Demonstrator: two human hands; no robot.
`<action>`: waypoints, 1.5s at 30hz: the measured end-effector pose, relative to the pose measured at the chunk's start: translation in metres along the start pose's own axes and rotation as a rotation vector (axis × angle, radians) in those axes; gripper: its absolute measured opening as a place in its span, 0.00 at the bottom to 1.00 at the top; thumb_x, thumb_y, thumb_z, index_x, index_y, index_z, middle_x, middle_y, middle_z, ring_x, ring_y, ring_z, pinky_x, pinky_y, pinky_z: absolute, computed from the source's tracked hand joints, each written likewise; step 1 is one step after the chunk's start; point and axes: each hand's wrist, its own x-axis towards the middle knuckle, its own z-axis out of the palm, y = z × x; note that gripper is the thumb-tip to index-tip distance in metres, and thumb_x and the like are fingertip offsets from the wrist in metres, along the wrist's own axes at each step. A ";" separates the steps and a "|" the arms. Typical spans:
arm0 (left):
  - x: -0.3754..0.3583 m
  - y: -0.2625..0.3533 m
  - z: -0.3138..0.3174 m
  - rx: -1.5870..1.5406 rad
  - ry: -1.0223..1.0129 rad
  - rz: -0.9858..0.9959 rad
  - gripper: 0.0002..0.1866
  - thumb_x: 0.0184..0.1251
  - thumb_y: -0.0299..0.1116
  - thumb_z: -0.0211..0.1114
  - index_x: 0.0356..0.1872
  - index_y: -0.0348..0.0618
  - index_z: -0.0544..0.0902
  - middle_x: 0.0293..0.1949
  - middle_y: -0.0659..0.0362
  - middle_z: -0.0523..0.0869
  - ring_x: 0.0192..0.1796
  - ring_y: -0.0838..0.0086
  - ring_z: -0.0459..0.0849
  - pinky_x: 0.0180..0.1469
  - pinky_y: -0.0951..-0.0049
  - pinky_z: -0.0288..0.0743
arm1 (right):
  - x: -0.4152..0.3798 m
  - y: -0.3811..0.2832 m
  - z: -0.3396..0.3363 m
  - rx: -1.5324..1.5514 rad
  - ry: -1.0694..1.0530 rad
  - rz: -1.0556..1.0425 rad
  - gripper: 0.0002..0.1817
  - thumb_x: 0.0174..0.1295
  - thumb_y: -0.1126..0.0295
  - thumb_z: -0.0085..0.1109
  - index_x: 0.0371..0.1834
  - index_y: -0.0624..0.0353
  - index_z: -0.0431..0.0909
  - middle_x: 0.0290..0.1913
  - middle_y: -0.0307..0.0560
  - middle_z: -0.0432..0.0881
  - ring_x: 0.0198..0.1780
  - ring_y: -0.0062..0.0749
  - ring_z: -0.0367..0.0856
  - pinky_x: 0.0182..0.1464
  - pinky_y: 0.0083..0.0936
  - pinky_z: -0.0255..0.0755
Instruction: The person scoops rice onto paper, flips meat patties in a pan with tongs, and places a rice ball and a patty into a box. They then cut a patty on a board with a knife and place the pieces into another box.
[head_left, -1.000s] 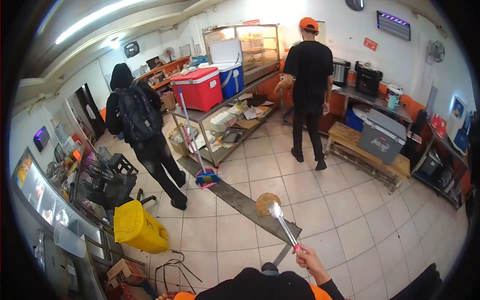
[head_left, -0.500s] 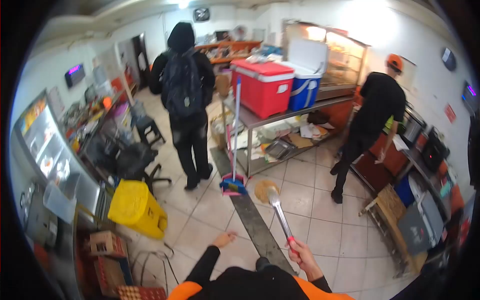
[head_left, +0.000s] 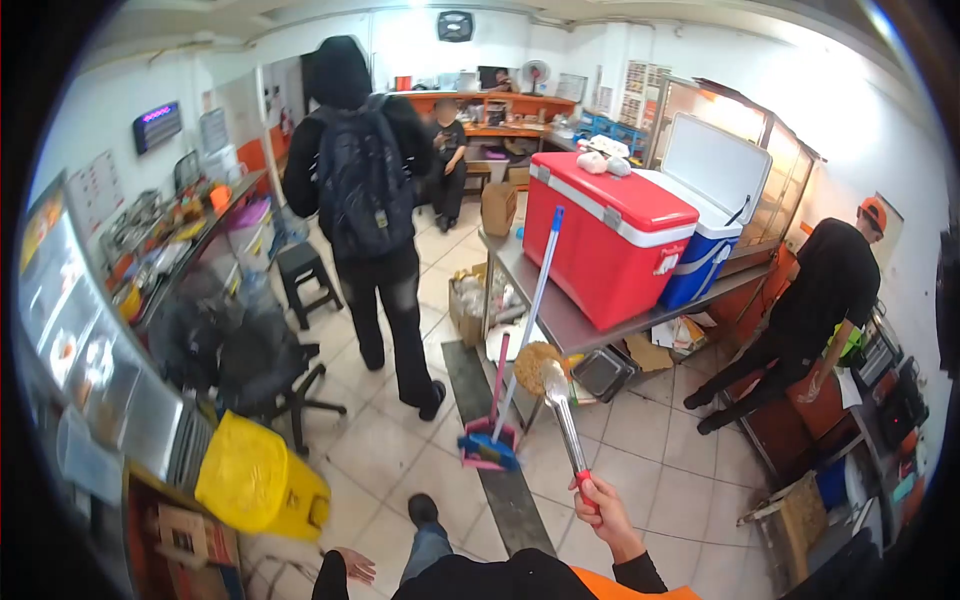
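My right hand (head_left: 608, 515) is closed around the red handle of metal tongs (head_left: 568, 425). At the far end of the tongs, their tips grip a round, flat, golden-brown breaded patty (head_left: 535, 368), held out in front of me above the floor. My left hand (head_left: 357, 566) hangs low near my left leg with its fingers stretched out and nothing in it. Behind the patty stand a broom (head_left: 540, 300) with a blue handle and a pink dustpan (head_left: 478, 440), close to the metal table's leg.
A metal table (head_left: 545, 325) bears a red cooler (head_left: 605, 235) and a blue one (head_left: 705, 262). Ahead walks a person with a backpack (head_left: 362, 180); another in an orange cap (head_left: 830, 275) leans at the right counter. A yellow bin (head_left: 245, 475) and office chair (head_left: 270, 365) stand left.
My view has moved forward and tilted up, bringing the coolers nearer. My left hand has dropped back beside my leg. The tongs and patty stay in my right hand; the backpack wearer has stepped.
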 end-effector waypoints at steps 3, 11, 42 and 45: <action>-0.039 0.114 -0.072 0.250 0.022 0.615 0.18 0.69 0.36 0.46 0.53 0.34 0.72 0.54 0.48 0.75 0.58 0.56 0.72 0.57 0.61 0.67 | 0.065 0.011 0.027 0.064 0.034 -0.051 0.14 0.66 0.59 0.45 0.39 0.61 0.67 0.15 0.31 0.55 0.14 0.12 0.50 0.14 0.11 0.42; -0.422 0.435 0.027 0.957 0.776 1.635 0.18 0.57 0.41 0.48 0.20 0.37 0.78 0.19 0.50 0.79 0.25 0.61 0.79 0.30 0.65 0.70 | 0.219 0.014 0.093 0.157 0.166 0.039 0.13 0.67 0.61 0.46 0.40 0.61 0.67 0.17 0.31 0.56 0.15 0.11 0.50 0.14 0.10 0.43; -0.642 0.807 0.501 1.317 -0.348 2.214 0.50 0.36 0.57 0.71 0.51 0.23 0.62 0.39 0.43 0.78 0.43 0.61 0.81 0.43 0.69 0.75 | 0.628 -0.036 0.049 0.173 0.436 -0.125 0.17 0.64 0.58 0.52 0.41 0.64 0.71 0.17 0.32 0.60 0.15 0.11 0.53 0.16 0.12 0.44; -0.665 0.814 0.537 1.033 -0.682 2.057 0.37 0.46 0.56 0.64 0.42 0.25 0.76 0.37 0.43 0.81 0.42 0.62 0.82 0.41 0.71 0.75 | 0.630 -0.050 0.049 0.266 0.385 -0.117 0.17 0.64 0.58 0.51 0.42 0.64 0.71 0.17 0.32 0.60 0.16 0.11 0.54 0.17 0.12 0.45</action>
